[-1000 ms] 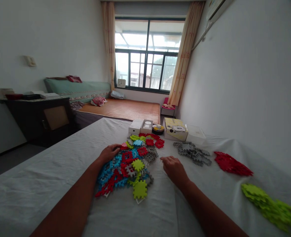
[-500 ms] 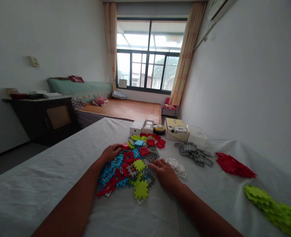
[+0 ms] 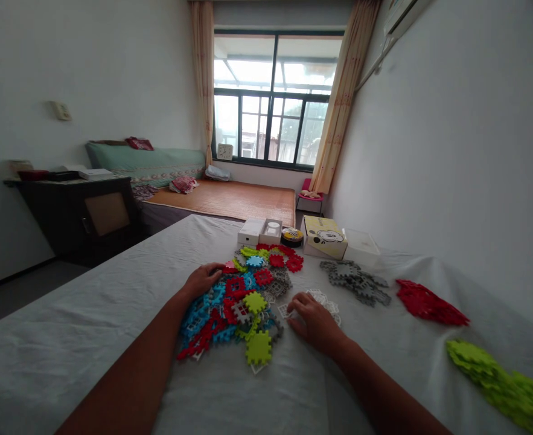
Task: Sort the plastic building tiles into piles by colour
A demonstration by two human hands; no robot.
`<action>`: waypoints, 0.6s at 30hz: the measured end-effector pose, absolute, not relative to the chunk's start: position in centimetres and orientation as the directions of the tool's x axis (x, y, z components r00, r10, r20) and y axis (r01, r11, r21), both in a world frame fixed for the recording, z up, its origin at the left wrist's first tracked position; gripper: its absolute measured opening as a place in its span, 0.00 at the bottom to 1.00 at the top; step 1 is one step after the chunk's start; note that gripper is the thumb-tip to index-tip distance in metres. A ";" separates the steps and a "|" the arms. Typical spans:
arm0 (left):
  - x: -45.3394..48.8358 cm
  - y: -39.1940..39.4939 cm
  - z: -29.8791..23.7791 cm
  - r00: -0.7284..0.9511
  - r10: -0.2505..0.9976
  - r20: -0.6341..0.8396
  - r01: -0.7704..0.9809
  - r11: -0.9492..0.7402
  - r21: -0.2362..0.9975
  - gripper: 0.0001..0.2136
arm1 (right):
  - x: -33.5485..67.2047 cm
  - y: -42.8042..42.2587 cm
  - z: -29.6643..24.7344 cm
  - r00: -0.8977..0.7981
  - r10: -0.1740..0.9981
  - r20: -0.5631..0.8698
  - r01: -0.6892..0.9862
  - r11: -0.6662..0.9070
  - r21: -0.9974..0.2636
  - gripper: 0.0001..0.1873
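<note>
A mixed pile of toothed plastic tiles [image 3: 239,299] in blue, red, green, grey and white lies on the white sheet [image 3: 112,338]. My left hand [image 3: 204,278] rests at the pile's far left edge, fingers curled over some pieces. My right hand [image 3: 314,320] lies just right of the pile, fingers bent onto a white tile [image 3: 287,310]. More white tiles [image 3: 325,302] sit beyond that hand. Sorted heaps lie to the right: grey tiles [image 3: 354,281], red tiles [image 3: 429,302], green tiles [image 3: 497,377].
Small white boxes [image 3: 259,231], a round tin [image 3: 290,236], a yellow carton [image 3: 324,237] and a white box [image 3: 360,246] stand at the far edge. Beyond are a low bed [image 3: 221,199], a dark cabinet [image 3: 76,211] and a window. A wall runs along the right.
My right hand drew back from the grey heap toward the mixed pile, uncovering a cluster of white tiles, and now presses on one white tile. My left hand stays put.
</note>
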State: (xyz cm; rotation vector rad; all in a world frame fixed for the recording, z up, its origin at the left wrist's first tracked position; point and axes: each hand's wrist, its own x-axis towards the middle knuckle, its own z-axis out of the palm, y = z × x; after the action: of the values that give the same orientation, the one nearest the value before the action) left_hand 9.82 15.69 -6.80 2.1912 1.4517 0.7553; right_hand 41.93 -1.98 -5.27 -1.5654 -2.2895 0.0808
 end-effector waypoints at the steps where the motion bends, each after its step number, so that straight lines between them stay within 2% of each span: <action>1: 9.8 15.7 -6.8 0.311 0.924 0.220 0.702 -0.380 0.602 0.21 | 42.0 -1.8 -5.5 -0.324 0.907 0.270 0.886 0.391 -0.250 0.13; 3: 9.9 15.6 -6.7 0.312 0.922 0.229 0.697 -0.386 0.604 0.21 | 42.0 -1.3 -5.8 -0.354 0.895 0.270 0.882 0.416 -0.222 0.15; 8: 9.9 15.6 -6.7 0.305 0.928 0.212 0.720 -0.371 0.587 0.21 | 41.0 -0.6 -6.0 -0.414 0.869 0.270 0.896 0.441 -0.044 0.08; 11: 9.9 15.6 -6.6 0.304 0.930 0.204 0.728 -0.365 0.580 0.21 | 40.8 -0.6 -5.9 -0.400 0.867 0.299 0.913 0.406 0.046 0.08; 13: 9.9 15.5 -6.5 0.312 0.926 0.210 0.730 -0.376 0.571 0.22 | 41.4 -0.5 -5.8 -0.312 0.882 0.353 0.946 0.323 0.031 0.11; 16: 10.0 15.3 -6.3 0.318 0.922 0.220 0.727 -0.386 0.568 0.22 | 43.6 -0.3 -5.7 -0.064 0.896 0.440 0.987 0.121 -0.103 0.14; 18: 10.1 15.1 -6.2 0.310 0.926 0.215 0.722 -0.377 0.581 0.21 | 45.2 -0.1 -5.6 0.054 0.891 0.450 0.985 0.027 -0.171 0.14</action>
State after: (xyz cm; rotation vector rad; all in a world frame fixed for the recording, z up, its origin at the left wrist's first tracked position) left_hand 10.07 15.15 -6.18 2.2060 1.4705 0.7445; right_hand 45.18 -0.07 -5.64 -1.9020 -1.8743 -0.2850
